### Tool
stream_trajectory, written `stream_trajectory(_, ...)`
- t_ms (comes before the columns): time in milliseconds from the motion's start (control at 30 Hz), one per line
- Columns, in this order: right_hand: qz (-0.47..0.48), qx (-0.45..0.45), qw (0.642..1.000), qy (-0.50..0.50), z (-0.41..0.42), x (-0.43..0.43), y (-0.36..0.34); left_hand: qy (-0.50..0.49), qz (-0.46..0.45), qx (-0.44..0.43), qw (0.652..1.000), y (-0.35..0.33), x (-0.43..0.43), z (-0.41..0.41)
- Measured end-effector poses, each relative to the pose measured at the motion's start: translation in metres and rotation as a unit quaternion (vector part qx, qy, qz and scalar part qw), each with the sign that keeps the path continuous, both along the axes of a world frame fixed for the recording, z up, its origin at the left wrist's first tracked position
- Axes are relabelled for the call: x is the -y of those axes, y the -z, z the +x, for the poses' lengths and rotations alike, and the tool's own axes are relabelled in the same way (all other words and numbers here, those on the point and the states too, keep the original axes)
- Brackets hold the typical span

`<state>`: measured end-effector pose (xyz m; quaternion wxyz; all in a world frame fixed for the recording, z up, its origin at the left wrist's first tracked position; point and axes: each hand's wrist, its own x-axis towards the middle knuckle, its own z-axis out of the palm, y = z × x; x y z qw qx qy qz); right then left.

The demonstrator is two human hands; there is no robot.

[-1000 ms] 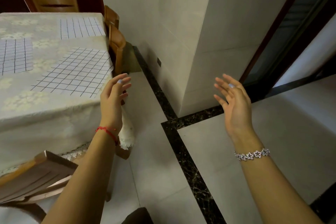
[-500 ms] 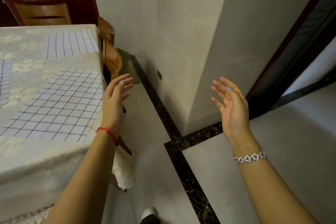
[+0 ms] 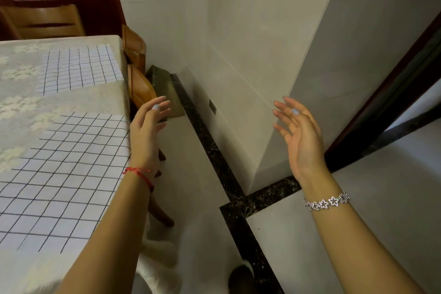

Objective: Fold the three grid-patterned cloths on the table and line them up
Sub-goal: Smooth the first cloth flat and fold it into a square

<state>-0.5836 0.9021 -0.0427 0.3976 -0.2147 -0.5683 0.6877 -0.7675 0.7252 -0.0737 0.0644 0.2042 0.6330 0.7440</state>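
Just off the right edge of the surface (image 3: pixel 95 100), above the floor (image 3: pixel 191 188), the fingers (image 3: pixel 160 102) of the left hand (image 3: pixel 145 136) are straight and loosely spread, holding nothing; the fingers (image 3: pixel 286 105) of the right hand (image 3: pixel 304 143) are likewise fanned wide and empty, well out from the surface, palm turned inward toward the other. Neither hand touches any fabric. Nearest the left wrist lies the near grid cloth (image 3: pixel 59 174), spread flat with its right edge at the brink of the surface; the far grid cloth (image 3: pixel 78 68) lies flat too, apart from it toward the back corner. A third is not in view, perhaps farther left beyond the frame. Judging by this, no folding has begun and the step in hand is the approach. The next move calls for both hands to swing left over the near grid cloth, pinch two corners along one edge, and carry that edge across to meet the opposite one, keeping the grid lines matched so the fold comes out square
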Motion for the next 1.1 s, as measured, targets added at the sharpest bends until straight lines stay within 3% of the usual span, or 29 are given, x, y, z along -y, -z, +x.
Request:
stream_trajectory(633,-0.002,0.013,0.982,-0.190,-0.207,-0.147,-0.001,-0.186,0.016,0.011,0.982,-0.010,-0.112,-0.125)
stream_trajectory(1100,0.011,0.016,0.934,-0.358,-0.345,-0.116,0.015,-0.362,-0.005,0.025,0.932,-0.002,-0.046,-0.176)
